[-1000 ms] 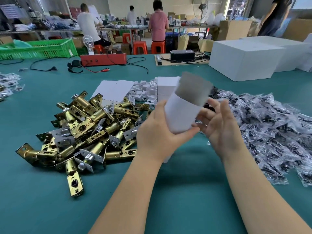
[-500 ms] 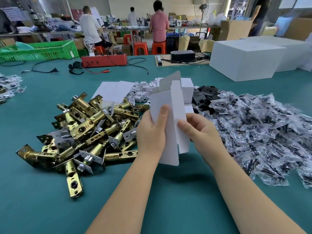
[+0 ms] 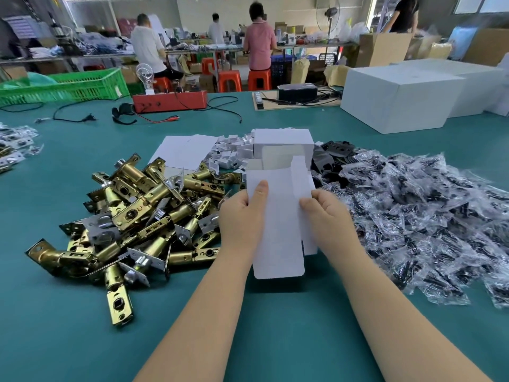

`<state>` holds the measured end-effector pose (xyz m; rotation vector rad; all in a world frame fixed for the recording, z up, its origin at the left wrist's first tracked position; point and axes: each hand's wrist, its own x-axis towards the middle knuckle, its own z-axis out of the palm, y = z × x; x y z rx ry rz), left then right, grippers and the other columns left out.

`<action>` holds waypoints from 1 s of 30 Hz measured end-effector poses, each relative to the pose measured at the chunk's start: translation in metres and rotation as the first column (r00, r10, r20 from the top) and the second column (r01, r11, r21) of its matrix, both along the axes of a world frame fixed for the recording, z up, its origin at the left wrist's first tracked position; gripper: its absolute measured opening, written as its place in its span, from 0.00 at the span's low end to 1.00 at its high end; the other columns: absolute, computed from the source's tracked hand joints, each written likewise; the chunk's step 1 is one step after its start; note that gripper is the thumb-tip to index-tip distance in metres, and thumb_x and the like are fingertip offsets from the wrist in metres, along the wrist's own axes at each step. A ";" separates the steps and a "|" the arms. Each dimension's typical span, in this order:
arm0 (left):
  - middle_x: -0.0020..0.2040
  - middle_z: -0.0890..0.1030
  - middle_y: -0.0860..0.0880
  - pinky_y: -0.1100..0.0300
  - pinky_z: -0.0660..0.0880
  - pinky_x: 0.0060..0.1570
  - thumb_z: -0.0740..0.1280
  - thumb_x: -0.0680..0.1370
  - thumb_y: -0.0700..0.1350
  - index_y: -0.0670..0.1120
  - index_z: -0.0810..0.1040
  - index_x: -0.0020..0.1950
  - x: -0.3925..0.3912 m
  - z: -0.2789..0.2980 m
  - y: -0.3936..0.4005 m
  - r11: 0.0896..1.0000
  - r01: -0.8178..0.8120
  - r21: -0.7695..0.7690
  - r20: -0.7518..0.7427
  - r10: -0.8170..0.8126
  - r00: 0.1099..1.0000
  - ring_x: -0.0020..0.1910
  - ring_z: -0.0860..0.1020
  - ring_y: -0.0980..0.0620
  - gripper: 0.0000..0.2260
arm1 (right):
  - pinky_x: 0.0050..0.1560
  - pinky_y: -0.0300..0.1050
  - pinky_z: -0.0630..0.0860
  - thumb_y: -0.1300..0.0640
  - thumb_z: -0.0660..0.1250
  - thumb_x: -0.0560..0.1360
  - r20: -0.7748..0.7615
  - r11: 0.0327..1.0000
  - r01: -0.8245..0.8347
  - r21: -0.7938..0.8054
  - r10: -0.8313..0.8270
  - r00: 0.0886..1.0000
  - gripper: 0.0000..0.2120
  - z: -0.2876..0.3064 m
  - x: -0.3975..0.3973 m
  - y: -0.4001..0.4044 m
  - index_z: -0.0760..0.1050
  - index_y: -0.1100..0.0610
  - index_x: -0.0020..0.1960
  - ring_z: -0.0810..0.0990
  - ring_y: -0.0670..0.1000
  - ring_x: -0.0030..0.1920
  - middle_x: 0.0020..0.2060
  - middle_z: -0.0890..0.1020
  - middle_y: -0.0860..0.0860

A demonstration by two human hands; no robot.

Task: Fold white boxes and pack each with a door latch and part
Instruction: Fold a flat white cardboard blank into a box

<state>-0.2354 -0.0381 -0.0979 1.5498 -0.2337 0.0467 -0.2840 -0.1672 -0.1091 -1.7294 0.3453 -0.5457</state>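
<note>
I hold an unfolded white box blank (image 3: 278, 224) upright above the green table (image 3: 275, 326). My left hand (image 3: 242, 216) grips its left edge with the thumb on the front face. My right hand (image 3: 325, 213) pinches its right side flap. A heap of brass door latches (image 3: 137, 216) lies to the left. Bagged black parts (image 3: 427, 216) are piled to the right. Behind the blank stand a folded white box (image 3: 283, 139), flat white blanks (image 3: 184, 150) and small white pieces (image 3: 228, 153).
Large white cartons (image 3: 399, 97) stand at the back right. A red device (image 3: 170, 99) with cables and a green crate (image 3: 63, 86) sit at the back left. More bagged parts (image 3: 13, 144) lie at the left edge. People work at far benches.
The curved, half-opened blank has been flattened and turned upright facing me. Both hands shifted to its side edges and lowered it slightly toward the table.
</note>
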 end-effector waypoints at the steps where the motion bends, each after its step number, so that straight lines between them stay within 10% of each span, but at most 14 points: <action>1: 0.32 0.74 0.40 0.56 0.67 0.35 0.65 0.79 0.55 0.34 0.70 0.34 -0.002 -0.001 -0.002 1.000 0.012 0.019 0.003 -0.012 1.000 0.32 0.71 0.48 0.25 | 0.32 0.34 0.67 0.51 0.59 0.80 -0.013 0.991 0.061 -0.121 -0.063 0.998 0.12 -0.001 0.000 0.000 0.71 0.52 0.38 0.73 0.38 0.31 0.33 0.77 0.44; 7: 0.24 0.61 0.53 0.58 0.55 0.31 0.60 0.82 0.55 0.51 0.58 0.22 -0.003 -0.004 -0.013 0.997 0.014 0.076 -0.050 -0.010 0.999 0.28 0.60 0.52 0.28 | 0.28 0.39 0.58 0.47 0.54 0.82 -0.016 0.924 0.152 -0.352 -0.168 0.986 0.20 -0.003 0.001 -0.003 0.62 0.54 0.34 0.65 0.47 0.29 0.29 0.68 0.47; 25: 0.38 0.78 0.45 0.58 0.72 0.38 0.63 0.81 0.53 0.40 0.77 0.42 0.004 0.001 -0.005 0.981 0.192 -0.031 -0.246 -0.193 0.950 0.38 0.76 0.50 0.17 | 0.39 0.48 0.74 0.44 0.67 0.75 -0.113 0.995 0.087 -0.053 -0.092 0.989 0.16 -0.003 0.007 -0.008 0.73 0.56 0.38 0.78 0.53 0.37 0.37 0.81 0.51; 30: 0.39 0.74 0.44 0.57 0.65 0.41 0.61 0.81 0.56 0.43 0.75 0.41 -0.002 0.002 -0.006 0.913 0.355 0.201 -0.217 -0.312 0.925 0.38 0.71 0.51 0.18 | 0.40 0.51 0.77 0.47 0.67 0.76 -0.049 0.982 0.172 0.074 -0.168 0.985 0.16 0.000 0.006 -0.017 0.76 0.58 0.39 0.80 0.56 0.38 0.39 0.83 0.57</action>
